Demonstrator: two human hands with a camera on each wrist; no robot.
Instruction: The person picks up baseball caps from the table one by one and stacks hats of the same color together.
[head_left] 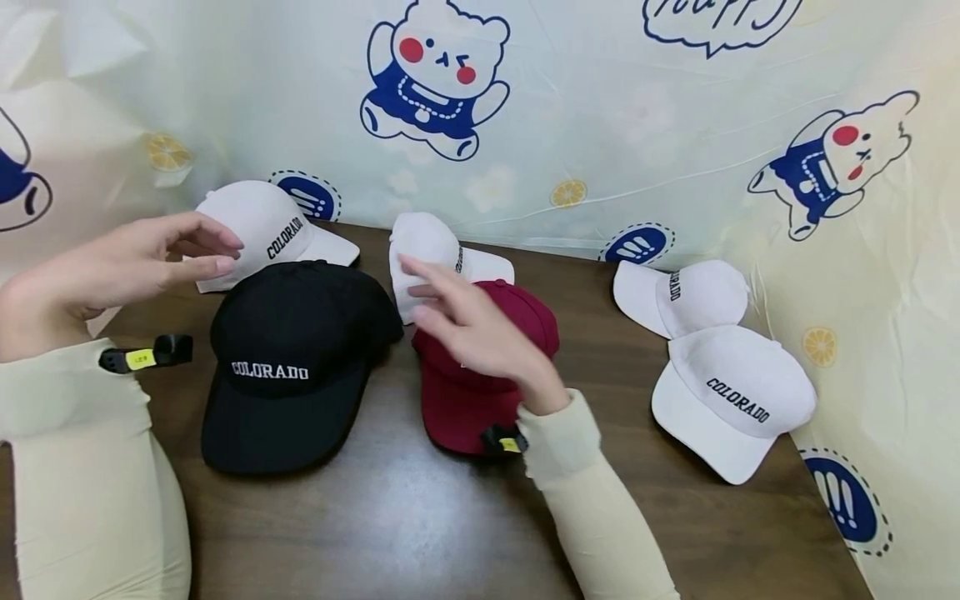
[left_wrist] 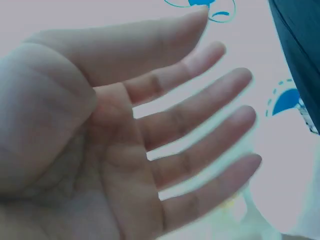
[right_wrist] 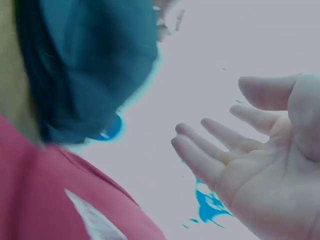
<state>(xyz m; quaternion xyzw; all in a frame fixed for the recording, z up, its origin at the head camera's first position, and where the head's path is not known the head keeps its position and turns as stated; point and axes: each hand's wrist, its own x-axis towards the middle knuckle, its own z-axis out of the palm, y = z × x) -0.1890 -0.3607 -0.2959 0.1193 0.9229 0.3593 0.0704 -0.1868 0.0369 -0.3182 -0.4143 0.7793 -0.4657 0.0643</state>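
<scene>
My left hand (head_left: 142,262) hovers at the left, fingers loosely extended, overlapping the edge of a white cap (head_left: 258,221) lettered COLORADO. Just to its right, a black COLORADO cap (head_left: 296,325) sits on the table, brim toward me. My right hand (head_left: 480,321) hangs over a dark red cap (head_left: 457,408), hiding much of its front. The left wrist view shows the left hand's palm (left_wrist: 115,145) with fingers apart and nothing held. Likewise, the right hand's palm (right_wrist: 270,170) is bare in the right wrist view, beside the red cap (right_wrist: 75,185) and the dark cap (right_wrist: 100,65).
Another white cap (head_left: 420,237) stands behind the red one, partly covered by my right hand. Two more white caps, one behind (head_left: 705,292) and one in front (head_left: 742,379), sit at the right of the brown table (head_left: 420,533). A printed cloth (head_left: 570,108) hangs behind and at the sides.
</scene>
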